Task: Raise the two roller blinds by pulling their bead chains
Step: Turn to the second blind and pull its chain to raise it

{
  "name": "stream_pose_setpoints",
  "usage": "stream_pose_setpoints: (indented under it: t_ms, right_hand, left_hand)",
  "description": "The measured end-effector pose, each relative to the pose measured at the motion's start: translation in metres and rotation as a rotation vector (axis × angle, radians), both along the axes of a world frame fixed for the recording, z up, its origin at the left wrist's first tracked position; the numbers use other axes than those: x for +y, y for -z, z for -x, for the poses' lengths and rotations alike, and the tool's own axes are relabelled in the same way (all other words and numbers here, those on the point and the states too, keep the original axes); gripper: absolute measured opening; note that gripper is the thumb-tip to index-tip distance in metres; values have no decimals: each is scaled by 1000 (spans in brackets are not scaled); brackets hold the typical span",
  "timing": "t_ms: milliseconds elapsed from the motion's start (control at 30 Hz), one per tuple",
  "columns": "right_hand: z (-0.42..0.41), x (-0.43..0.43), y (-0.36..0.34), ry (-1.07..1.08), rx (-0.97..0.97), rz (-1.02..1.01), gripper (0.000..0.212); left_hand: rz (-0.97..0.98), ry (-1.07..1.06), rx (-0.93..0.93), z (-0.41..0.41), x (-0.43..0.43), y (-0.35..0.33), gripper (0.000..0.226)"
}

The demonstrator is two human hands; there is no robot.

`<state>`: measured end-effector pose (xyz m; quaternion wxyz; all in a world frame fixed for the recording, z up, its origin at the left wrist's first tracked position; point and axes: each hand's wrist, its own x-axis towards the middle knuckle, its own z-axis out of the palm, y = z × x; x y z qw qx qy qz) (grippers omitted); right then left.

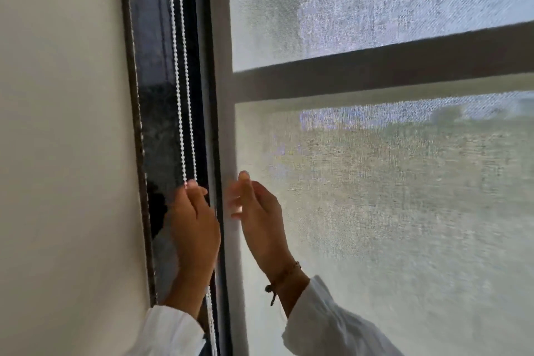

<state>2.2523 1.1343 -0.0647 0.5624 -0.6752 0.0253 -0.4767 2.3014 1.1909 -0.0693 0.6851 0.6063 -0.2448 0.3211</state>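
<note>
Head view: left hand (194,221) pinches the bead chain (182,113); right hand (255,211) open beside the blind (375,182).

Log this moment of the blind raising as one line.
left hand: gripping bead chain | right hand: open, beside blind | blind: covering window

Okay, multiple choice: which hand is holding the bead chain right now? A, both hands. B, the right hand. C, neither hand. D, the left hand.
D: the left hand is pinched on the bead chain beside the window frame, while the right hand hangs open in front of the blind, grasping nothing.
</note>
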Motion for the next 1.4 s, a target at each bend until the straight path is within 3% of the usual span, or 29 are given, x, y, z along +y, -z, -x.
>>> stream_pose_setpoints:
  t_ms: [200, 367, 567, 733, 967, 1167, 1400]
  right_hand:
    - [34, 34, -7, 164, -32, 65, 56]
    - [69, 57, 11, 73, 101, -214, 48]
    - [85, 127, 16, -22, 210, -180, 84]
    - [97, 170, -7, -179, 39, -321, 47]
    - [124, 217, -90, -23, -93, -149, 38]
    - [133, 250, -102, 110, -185, -151, 29]
    - [128, 274, -83, 605, -386, 24, 36]
  left_hand:
    - [20, 263, -110, 48, 35, 19, 40]
    - [91, 576, -159, 113, 82, 24, 38]
    - [64, 577, -414, 130, 155, 26, 41]
    - [32, 490, -460, 112, 199, 27, 36]
    - [-39, 445, -522, 103, 234, 28, 38]
    - [-52, 497, -570, 104, 258, 41, 40]
    - [-143, 489, -643, 75, 280, 28, 35]
